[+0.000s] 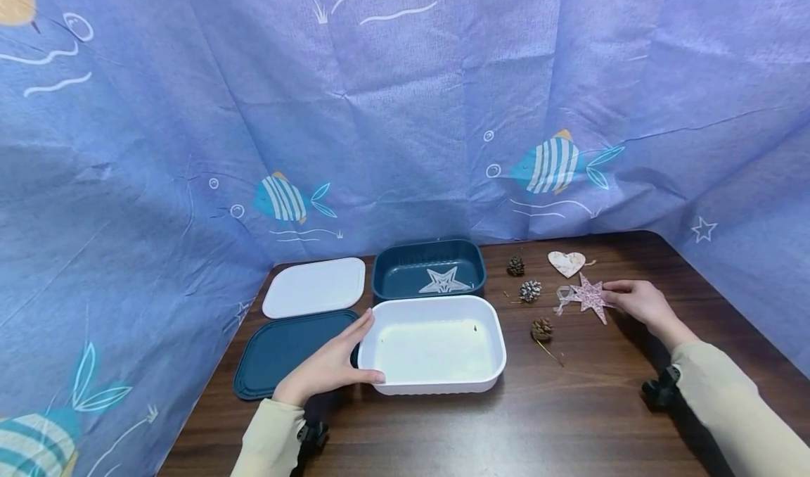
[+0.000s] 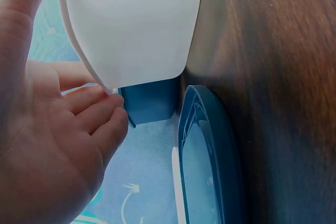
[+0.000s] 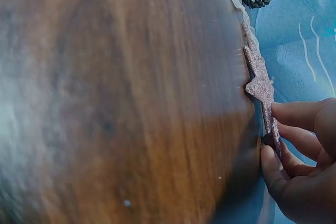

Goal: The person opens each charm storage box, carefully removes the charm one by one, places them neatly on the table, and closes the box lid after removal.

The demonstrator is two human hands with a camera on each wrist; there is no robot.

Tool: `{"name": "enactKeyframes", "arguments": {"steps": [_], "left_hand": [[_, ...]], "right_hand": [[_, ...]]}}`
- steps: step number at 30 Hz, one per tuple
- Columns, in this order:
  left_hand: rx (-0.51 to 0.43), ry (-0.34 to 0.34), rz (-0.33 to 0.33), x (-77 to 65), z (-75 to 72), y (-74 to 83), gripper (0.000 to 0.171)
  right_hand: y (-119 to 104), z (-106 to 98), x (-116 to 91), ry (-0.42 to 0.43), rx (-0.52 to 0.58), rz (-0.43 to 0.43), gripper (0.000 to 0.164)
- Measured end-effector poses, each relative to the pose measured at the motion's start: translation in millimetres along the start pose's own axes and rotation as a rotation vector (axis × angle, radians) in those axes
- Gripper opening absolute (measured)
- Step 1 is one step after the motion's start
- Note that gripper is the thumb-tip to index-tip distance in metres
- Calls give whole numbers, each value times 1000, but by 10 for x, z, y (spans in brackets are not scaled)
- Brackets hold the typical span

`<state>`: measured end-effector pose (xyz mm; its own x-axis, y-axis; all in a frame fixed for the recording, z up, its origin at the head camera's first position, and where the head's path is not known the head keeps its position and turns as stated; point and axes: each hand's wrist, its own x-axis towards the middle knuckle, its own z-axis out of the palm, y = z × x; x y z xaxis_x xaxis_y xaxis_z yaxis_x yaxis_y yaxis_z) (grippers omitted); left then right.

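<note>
My left hand (image 1: 335,364) is spread against the left end of a white plastic container (image 1: 436,391), thumb at the near corner and fingers near the far one. In the left wrist view, its fingertips (image 2: 116,99) touch the container's rim. On the right, my right hand (image 1: 642,307) pinches one point of a pink glittery star ornament (image 1: 590,298) with a sheer ribbon loop (image 1: 563,298). The right wrist view shows the star (image 3: 260,85) edge-on, low over the wooden table, with thumb and fingers at its end.
Behind the white container stands a dark blue container (image 1: 392,264) holding a white star ornament (image 1: 446,281). A white lid (image 1: 314,287) and a dark blue lid (image 1: 285,347) lie left. Several pine cones (image 1: 530,291) and a heart ornament (image 1: 566,263) lie near the star. A fabric backdrop (image 1: 405,146) borders the table.
</note>
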<state>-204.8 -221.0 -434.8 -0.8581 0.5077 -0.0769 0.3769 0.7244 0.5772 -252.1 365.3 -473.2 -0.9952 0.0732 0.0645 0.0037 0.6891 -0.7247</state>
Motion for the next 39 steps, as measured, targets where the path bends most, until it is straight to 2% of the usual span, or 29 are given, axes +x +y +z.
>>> {"name": "enactKeyframes", "arguments": {"steps": [8, 21, 39], "left_hand": [[2, 2, -10, 0, -15, 9, 112], [-6, -4, 1, 14, 9, 5, 114], [19, 4, 3, 11, 3, -11, 114]], "right_hand": [[-31, 17, 7, 12, -32, 13, 46], [-40, -5, -21, 25, -151, -35, 43], [-23, 39, -19, -17, -169, -76, 42]]}}
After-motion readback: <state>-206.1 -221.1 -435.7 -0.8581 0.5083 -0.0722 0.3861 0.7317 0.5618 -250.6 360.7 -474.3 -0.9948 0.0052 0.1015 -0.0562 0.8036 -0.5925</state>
